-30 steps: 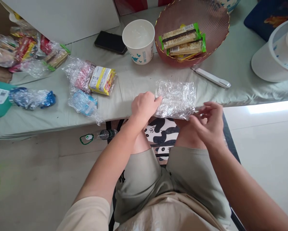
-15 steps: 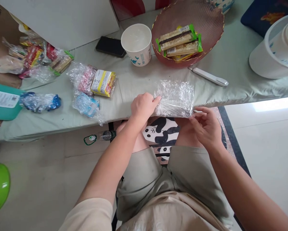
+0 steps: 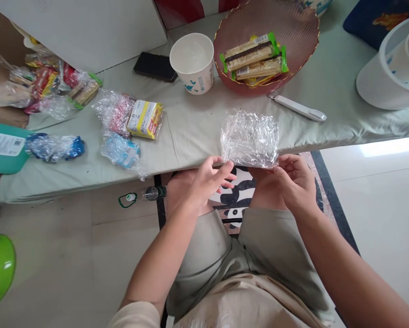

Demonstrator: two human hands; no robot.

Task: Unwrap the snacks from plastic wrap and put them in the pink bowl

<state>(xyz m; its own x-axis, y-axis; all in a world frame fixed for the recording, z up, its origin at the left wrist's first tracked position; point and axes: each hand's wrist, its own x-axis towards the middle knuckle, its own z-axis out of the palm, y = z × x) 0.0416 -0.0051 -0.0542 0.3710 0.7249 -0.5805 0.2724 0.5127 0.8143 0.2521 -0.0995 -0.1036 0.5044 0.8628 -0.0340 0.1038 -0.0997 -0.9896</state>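
Observation:
A crinkled, clear plastic film (image 3: 250, 139) lies flat on the cloth-covered table near its front edge, looking like an empty bag or wrap. My right hand (image 3: 296, 184) pinches its lower right corner between thumb and fingers. By the lower left corner is my left hand (image 3: 209, 182), its fingers apart; whether a fingertip touches the film is hard to see. To the left sit a yellow-and-white packet (image 3: 145, 119), a pink wrapped packet (image 3: 120, 116) and a light blue wrapped packet (image 3: 124, 152).
Behind the film are a white paper cup (image 3: 192, 68), a pink bowl (image 3: 302, 54) holding wafer bars (image 3: 254, 59), and a white-handled cutter (image 3: 298, 108). A black phone (image 3: 155, 66) lies by the white box (image 3: 98, 27). At right stands a white bucket (image 3: 371, 82).
My left hand has let go of the film's left side and moved down toward its lower left corner, fingers spreading. The film lies more spread out; my right hand stays at its corner.

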